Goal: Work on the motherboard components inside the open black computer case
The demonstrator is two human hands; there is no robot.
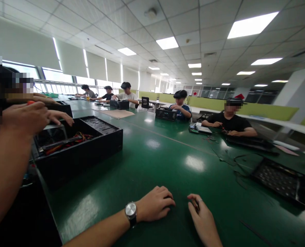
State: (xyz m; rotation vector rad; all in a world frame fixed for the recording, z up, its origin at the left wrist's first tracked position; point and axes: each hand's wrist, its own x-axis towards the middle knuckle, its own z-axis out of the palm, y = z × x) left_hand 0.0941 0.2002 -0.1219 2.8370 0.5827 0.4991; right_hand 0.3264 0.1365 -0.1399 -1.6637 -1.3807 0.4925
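My left hand, with a wristwatch above it, rests palm down on the green table. Its fingers are loosely bent and slightly apart, and no held thing shows. To its right, my right hand lies on its side, wearing a ring. Thumb and index finger stand apart there, while the other fingers curl into shadow. I make out nothing in that hand. A gap of bare tabletop separates my two hands. Neither touches the open black computer case at the left.
A co-worker's hands are over that case, with an orange thing in one. A black perforated panel lies at the right, near loose dark cables. Across the table, people sit with another computer case and white boxes.
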